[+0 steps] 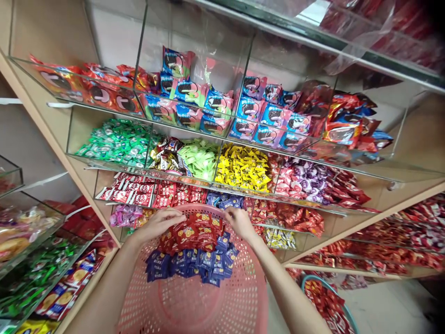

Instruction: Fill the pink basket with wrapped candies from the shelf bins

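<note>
A pink perforated plastic basket (184, 306) is tipped toward me in front of the shelves. My left hand (162, 223) holds its far rim on the left, fingers pointing right along the edge. Farther right on the same rim, my right hand (240, 222) is closed with fingertips and thumb on the edge. Inside the basket, red snack packets (194, 232) with an orange print lie against the far wall. Dark blue packets (187, 264) are heaped just below them. The basket's near rim is out of the frame.
Glass-fronted shelves (187, 125) hold blue-and-pink cookie packs (250, 109), green candies (118, 141) and yellow candies (243, 167). A wooden side panel (59, 144) slants down at left. A teal-rimmed tub (327, 301) of red packets stands on the floor at right.
</note>
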`<control>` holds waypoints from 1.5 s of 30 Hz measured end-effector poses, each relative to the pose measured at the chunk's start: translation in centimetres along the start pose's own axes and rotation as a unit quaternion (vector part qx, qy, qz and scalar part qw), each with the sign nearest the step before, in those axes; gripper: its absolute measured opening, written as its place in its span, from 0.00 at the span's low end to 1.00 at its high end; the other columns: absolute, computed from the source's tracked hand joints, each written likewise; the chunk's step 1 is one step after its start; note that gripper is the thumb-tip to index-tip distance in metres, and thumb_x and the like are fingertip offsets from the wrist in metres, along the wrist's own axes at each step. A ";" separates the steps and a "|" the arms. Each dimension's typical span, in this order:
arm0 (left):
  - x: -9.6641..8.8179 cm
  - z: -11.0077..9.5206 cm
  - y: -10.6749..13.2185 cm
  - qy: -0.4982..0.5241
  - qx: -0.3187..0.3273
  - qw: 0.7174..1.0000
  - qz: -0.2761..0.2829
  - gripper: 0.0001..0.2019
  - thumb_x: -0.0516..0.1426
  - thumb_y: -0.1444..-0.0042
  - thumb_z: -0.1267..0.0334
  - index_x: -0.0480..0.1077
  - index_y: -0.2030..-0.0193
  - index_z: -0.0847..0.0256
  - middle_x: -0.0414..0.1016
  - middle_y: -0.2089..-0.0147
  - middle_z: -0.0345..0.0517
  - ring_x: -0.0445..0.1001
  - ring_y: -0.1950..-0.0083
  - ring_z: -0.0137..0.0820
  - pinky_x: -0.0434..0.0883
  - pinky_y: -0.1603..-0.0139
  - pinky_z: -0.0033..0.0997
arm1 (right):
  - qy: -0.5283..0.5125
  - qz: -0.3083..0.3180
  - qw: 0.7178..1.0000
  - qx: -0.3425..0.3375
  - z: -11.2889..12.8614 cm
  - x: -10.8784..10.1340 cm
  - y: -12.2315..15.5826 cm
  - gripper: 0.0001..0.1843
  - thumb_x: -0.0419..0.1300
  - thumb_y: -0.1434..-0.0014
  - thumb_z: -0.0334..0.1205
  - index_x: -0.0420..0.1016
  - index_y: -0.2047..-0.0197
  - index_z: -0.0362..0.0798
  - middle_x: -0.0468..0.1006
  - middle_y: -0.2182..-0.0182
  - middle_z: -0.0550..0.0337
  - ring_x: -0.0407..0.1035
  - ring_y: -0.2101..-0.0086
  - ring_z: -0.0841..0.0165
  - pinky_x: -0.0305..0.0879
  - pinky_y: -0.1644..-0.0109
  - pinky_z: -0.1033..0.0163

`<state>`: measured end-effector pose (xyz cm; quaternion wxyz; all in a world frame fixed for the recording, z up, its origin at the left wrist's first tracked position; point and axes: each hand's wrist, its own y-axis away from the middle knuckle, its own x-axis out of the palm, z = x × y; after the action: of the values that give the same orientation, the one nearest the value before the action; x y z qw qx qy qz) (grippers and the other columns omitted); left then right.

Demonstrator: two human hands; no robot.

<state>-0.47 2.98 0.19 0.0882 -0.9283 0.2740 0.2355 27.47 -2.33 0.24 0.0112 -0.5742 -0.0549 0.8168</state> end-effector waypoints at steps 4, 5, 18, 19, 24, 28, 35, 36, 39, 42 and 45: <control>0.0 -0.4 0.2 0.005 -0.008 1.000 -0.001 0.16 0.55 0.50 0.48 0.77 0.63 0.55 0.77 0.55 0.42 0.71 0.52 0.36 0.64 0.47 0.33 | 0.084 0.014 0.996 0.042 -5.4 1.2 -3.8 0.14 0.48 0.40 0.35 0.70 0.54 0.46 0.76 0.60 0.52 0.70 0.60 0.65 0.60 0.62 0.67; 0.0 -0.3 0.2 0.004 -0.007 1.000 -0.002 0.16 0.55 0.50 0.48 0.77 0.63 0.55 0.77 0.55 0.42 0.71 0.52 0.36 0.64 0.47 0.33 | 0.091 0.016 0.995 0.034 -6.0 1.7 -4.6 0.16 0.50 0.42 0.33 0.69 0.51 0.46 0.74 0.56 0.51 0.69 0.58 0.65 0.60 0.59 0.66; 0.1 0.1 0.1 -0.020 -0.010 0.999 -0.023 0.16 0.54 0.50 0.47 0.77 0.65 0.54 0.77 0.55 0.41 0.71 0.52 0.35 0.63 0.45 0.31 | 0.158 0.023 0.987 0.005 -6.9 4.3 -7.2 0.20 0.49 0.43 0.29 0.64 0.46 0.44 0.66 0.47 0.47 0.62 0.50 0.61 0.57 0.48 0.62; 0.1 0.1 0.1 -0.021 -0.011 0.999 -0.023 0.17 0.54 0.50 0.47 0.77 0.65 0.54 0.76 0.55 0.41 0.71 0.51 0.35 0.63 0.45 0.31 | 0.155 0.017 0.988 0.007 -6.9 4.1 -6.9 0.20 0.50 0.42 0.30 0.64 0.46 0.44 0.66 0.48 0.47 0.62 0.50 0.61 0.57 0.49 0.62; 0.1 0.4 0.0 -0.005 -0.003 1.000 -0.009 0.18 0.54 0.49 0.46 0.76 0.63 0.55 0.76 0.55 0.42 0.71 0.52 0.35 0.64 0.47 0.32 | 0.100 -0.035 0.994 0.025 -7.1 2.6 -4.6 0.22 0.50 0.40 0.40 0.60 0.43 0.45 0.67 0.49 0.48 0.65 0.53 0.63 0.60 0.53 0.63; 0.2 0.7 -0.1 0.003 -0.006 1.000 -0.017 0.17 0.55 0.50 0.47 0.76 0.63 0.54 0.76 0.55 0.42 0.70 0.51 0.36 0.64 0.47 0.32 | -0.180 -0.064 0.981 0.045 -5.5 1.3 -1.6 0.22 0.54 0.45 0.50 0.69 0.53 0.43 0.74 0.61 0.52 0.68 0.67 0.66 0.62 0.64 0.64; 0.5 0.4 0.0 0.025 -0.005 1.000 -0.016 0.17 0.54 0.49 0.47 0.76 0.62 0.55 0.76 0.55 0.41 0.72 0.52 0.35 0.65 0.48 0.32 | -0.649 0.200 0.722 0.132 2.1 0.6 2.1 0.19 0.56 0.46 0.53 0.71 0.60 0.46 0.76 0.66 0.57 0.57 0.80 0.78 0.55 0.76 0.70; 0.5 0.3 0.1 0.028 -0.008 0.999 -0.017 0.17 0.54 0.49 0.47 0.76 0.61 0.54 0.76 0.54 0.41 0.71 0.51 0.35 0.64 0.47 0.32 | -0.671 0.230 0.692 0.137 3.1 0.9 2.1 0.18 0.57 0.46 0.52 0.72 0.60 0.45 0.76 0.67 0.56 0.56 0.80 0.78 0.54 0.76 0.71; 0.4 0.0 0.3 0.031 -0.009 0.999 -0.017 0.17 0.53 0.48 0.47 0.75 0.58 0.53 0.75 0.52 0.41 0.70 0.50 0.35 0.64 0.46 0.34 | -0.701 0.291 0.635 0.141 5.6 2.2 1.9 0.17 0.58 0.46 0.50 0.72 0.62 0.44 0.76 0.68 0.57 0.57 0.80 0.79 0.52 0.76 0.72; 0.3 0.1 0.4 0.023 0.013 1.000 -0.006 0.17 0.54 0.49 0.48 0.76 0.60 0.54 0.76 0.54 0.43 0.70 0.50 0.35 0.63 0.46 0.34 | -0.706 0.320 0.619 0.124 7.3 3.5 1.5 0.17 0.58 0.47 0.51 0.72 0.65 0.44 0.76 0.70 0.58 0.58 0.80 0.79 0.50 0.77 0.72; 0.2 0.7 0.3 0.020 0.021 1.000 -0.004 0.15 0.57 0.52 0.48 0.77 0.65 0.56 0.74 0.53 0.44 0.71 0.51 0.34 0.65 0.47 0.33 | -0.699 0.328 0.624 0.119 8.5 4.4 1.3 0.18 0.59 0.48 0.53 0.71 0.68 0.43 0.76 0.73 0.59 0.57 0.81 0.79 0.49 0.77 0.72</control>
<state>-0.72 2.83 -0.53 0.1032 -0.9317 0.2770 0.2111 18.04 -3.90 -1.19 -0.2314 0.1957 0.2432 0.9214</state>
